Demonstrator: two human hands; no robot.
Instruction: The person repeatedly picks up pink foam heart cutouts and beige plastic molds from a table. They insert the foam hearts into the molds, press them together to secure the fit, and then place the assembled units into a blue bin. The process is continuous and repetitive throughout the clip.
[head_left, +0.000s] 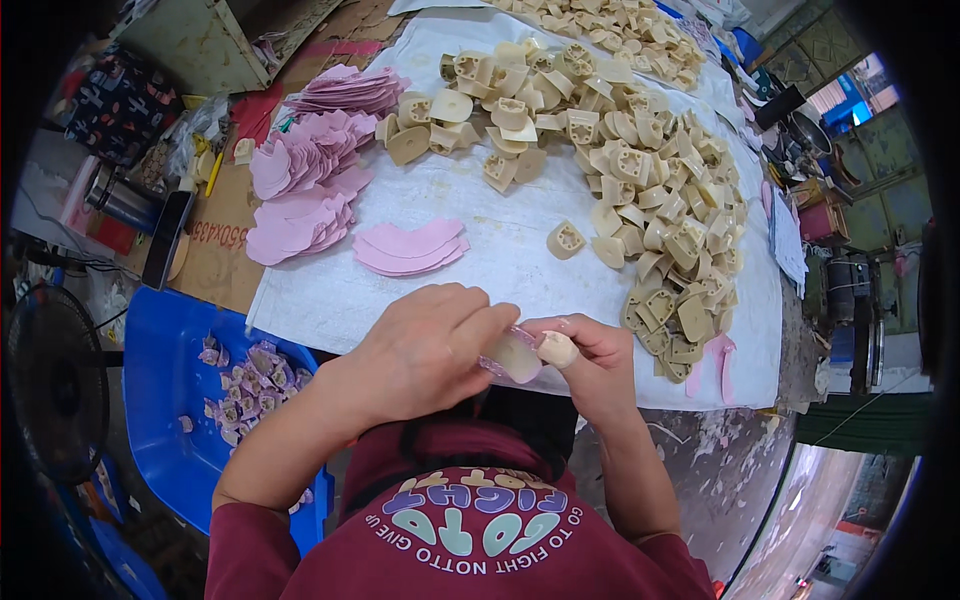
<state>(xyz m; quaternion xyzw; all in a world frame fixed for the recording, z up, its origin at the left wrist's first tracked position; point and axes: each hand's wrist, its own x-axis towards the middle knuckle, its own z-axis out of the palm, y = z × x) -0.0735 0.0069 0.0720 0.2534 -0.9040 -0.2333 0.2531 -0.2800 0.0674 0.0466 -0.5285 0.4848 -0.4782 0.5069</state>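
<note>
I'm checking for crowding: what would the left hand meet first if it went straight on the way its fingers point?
Beyond the pink-edged piece it holds, the left hand would probably meet the right hand first, though depth is unclear.

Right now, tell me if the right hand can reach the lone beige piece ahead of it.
Probably yes: only white sheet lies between the right hand and the lone beige piece, though that hand seems busy with the pink-edged piece in the left hand.
</note>
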